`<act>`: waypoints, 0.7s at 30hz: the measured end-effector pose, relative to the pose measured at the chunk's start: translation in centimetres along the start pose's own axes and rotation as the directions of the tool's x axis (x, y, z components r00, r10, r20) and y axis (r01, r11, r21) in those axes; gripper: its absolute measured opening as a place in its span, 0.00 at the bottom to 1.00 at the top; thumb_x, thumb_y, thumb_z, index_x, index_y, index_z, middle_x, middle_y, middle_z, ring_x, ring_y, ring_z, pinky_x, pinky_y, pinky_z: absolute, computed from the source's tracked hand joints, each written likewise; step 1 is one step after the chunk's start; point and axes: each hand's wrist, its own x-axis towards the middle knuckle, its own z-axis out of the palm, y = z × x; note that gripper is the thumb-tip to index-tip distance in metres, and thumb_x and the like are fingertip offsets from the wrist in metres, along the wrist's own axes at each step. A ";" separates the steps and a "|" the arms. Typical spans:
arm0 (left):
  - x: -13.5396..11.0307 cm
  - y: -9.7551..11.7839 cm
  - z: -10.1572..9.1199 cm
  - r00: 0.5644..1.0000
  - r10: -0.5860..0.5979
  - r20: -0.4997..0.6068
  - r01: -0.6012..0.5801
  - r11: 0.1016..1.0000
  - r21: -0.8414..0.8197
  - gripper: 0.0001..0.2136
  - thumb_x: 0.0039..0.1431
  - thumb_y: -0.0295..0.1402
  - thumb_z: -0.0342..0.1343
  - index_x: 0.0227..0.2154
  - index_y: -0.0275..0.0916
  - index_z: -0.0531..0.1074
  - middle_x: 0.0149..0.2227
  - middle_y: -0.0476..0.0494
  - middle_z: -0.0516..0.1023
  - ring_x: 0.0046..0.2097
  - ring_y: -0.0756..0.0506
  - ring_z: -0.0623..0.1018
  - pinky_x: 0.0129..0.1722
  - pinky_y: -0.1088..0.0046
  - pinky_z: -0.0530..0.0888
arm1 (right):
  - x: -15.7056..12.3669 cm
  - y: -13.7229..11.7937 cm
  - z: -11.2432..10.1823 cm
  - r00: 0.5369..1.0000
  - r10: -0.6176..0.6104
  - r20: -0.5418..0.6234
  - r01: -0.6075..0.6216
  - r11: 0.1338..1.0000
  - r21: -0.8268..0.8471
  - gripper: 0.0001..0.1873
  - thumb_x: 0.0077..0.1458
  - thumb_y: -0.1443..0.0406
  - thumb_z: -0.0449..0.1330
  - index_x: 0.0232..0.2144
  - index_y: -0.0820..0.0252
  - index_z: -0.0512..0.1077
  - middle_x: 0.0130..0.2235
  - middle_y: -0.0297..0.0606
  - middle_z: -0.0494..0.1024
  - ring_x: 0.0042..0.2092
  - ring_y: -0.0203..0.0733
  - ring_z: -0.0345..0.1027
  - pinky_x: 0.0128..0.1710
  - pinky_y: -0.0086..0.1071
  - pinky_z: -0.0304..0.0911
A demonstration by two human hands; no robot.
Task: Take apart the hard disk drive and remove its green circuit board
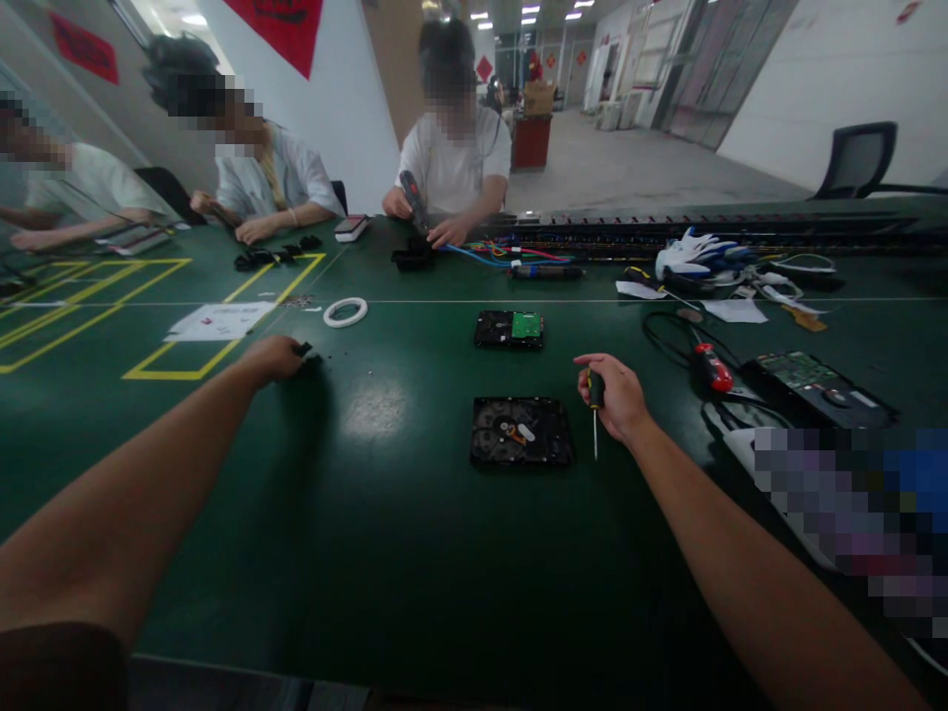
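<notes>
The right hand (620,395) holds a screwdriver (596,389) beside the nearer black hard drive (521,432).

The hard drive (521,432) lies on the table (415,583), before another hard drive (510,329).

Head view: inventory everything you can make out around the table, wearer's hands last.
table: 1, green, centre
hard drive: 1, black, centre
flat part: 1, black and green, beyond hard drive
screwdriver: 1, black and yellow, right of hard drive
small piece: 1, black, left
ring: 1, white, left of flat part
paper: several sheets, white, left and right
markings: several, yellow, left
gloves: count unclear, white and blue, far right
other tools: several, mixed, right and far side
open device: 1, black and green, right
wires: several, multicoloured, far side
seated people: 3, pale tops, far side
left hand: 1, bare, left, holding small piece
right hand: 1, bare, right, holding screwdriver
</notes>
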 end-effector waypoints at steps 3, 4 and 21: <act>-0.1 0.2 0.0 0.997 -0.076 -0.002 0.075 0.989 0.129 0.06 0.55 0.21 0.63 0.36 0.28 0.77 0.19 0.53 0.65 0.29 0.49 0.63 0.35 0.78 0.62 | 0.0 0.0 0.0 1.000 0.002 0.001 -0.002 1.000 0.005 0.10 0.53 0.62 0.60 0.38 0.60 0.76 0.26 0.33 0.73 0.24 0.34 0.64 0.20 0.28 0.56; -0.1 0.4 0.1 0.997 -0.075 -0.008 0.076 0.985 0.155 0.09 0.56 0.21 0.62 0.41 0.28 0.78 0.22 0.52 0.68 0.30 0.49 0.64 0.36 0.78 0.62 | 0.0 0.0 0.0 1.000 0.002 0.001 -0.002 1.000 0.005 0.10 0.53 0.62 0.60 0.38 0.60 0.76 0.26 0.33 0.73 0.24 0.34 0.64 0.20 0.27 0.56; -1.1 3.5 1.5 0.989 0.125 0.075 -0.140 0.959 0.245 0.22 0.58 0.30 0.62 0.56 0.37 0.75 0.45 0.43 0.82 0.43 0.44 0.75 0.40 0.76 0.65 | -0.1 0.0 0.1 1.000 -0.004 -0.014 0.003 1.000 -0.008 0.10 0.54 0.63 0.60 0.37 0.60 0.76 0.25 0.33 0.73 0.23 0.34 0.64 0.20 0.27 0.56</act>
